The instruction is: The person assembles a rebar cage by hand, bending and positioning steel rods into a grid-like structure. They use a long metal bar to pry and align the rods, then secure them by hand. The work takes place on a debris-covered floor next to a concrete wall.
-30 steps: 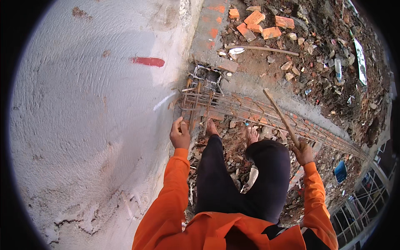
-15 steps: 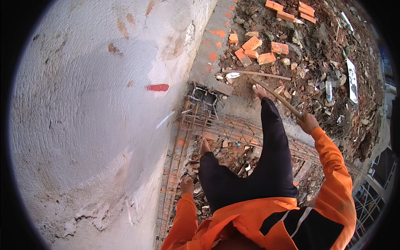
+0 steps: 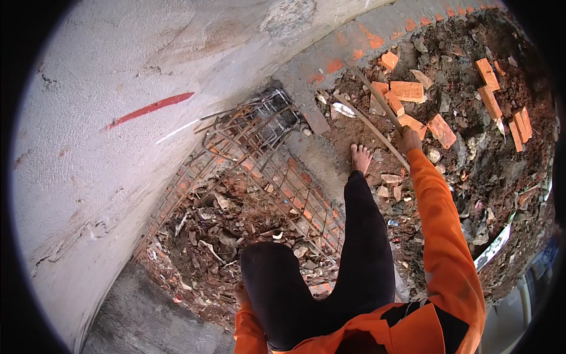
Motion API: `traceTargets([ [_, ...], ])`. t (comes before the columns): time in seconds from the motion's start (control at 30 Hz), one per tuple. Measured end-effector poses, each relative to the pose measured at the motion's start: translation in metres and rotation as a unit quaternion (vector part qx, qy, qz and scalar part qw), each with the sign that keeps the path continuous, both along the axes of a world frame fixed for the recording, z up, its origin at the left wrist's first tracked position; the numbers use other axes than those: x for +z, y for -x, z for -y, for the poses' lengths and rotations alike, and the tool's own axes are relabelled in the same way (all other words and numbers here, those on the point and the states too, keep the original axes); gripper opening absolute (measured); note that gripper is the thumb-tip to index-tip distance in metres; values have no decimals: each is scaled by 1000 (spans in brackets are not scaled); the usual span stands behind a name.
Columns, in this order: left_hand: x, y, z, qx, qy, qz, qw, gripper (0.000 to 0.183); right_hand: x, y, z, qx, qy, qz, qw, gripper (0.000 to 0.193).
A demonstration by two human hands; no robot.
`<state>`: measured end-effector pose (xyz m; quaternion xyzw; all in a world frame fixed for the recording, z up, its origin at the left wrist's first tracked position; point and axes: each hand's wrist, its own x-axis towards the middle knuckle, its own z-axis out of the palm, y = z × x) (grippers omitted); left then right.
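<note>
My right hand [image 3: 408, 140] is closed around one end of a wooden stick [image 3: 382, 99]. The stick slants up and left over some broken orange bricks [image 3: 408, 91] toward the low concrete ledge. A second, thinner stick [image 3: 368, 125] lies on the ground just left of that hand. Low on the left, my left hand [image 3: 240, 293] hangs beside my bent left knee, over the rubble; its fingers are mostly hidden. My bare right foot [image 3: 361, 158] stands on a concrete strip near the thinner stick.
Rusty rebar cages [image 3: 283, 192] run from a column form [image 3: 277, 118] at the foot of the plastered wall [image 3: 135, 65]. Rubble [image 3: 218, 224] fills the space between them. More bricks [image 3: 489, 100] lie at the far right. A grey slab [image 3: 153, 312] is at lower left.
My view has turned, and the wall and bricks have shifted. My right hand has swung the held stick forward, toward the ledge and bricks. My left foot is no longer visible behind the bent knee.
</note>
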<state>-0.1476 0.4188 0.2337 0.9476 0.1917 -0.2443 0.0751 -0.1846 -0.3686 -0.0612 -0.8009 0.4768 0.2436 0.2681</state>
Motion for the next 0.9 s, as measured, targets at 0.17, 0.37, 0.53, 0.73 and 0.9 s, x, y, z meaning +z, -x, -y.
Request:
traceTargets([
  [0.17,-58,-13,170,6,132,-33,991,18,-49,7,63,55,0,-82,995,29],
  [0.37,-87,-4,281,121,244,-2,962,25,-105,45,69,91,59,-165,980,28],
  [0.53,-125,23,313,151,250,-8,956,22,-119,39,92,124,164,-105,973,32],
  [0.73,-173,7,348,210,292,117,926,19,-10,-150,-27,148,-344,194,907,49],
  [0.9,-225,-75,372,65,237,220,944,34,36,-299,-117,210,-525,226,793,65],
])
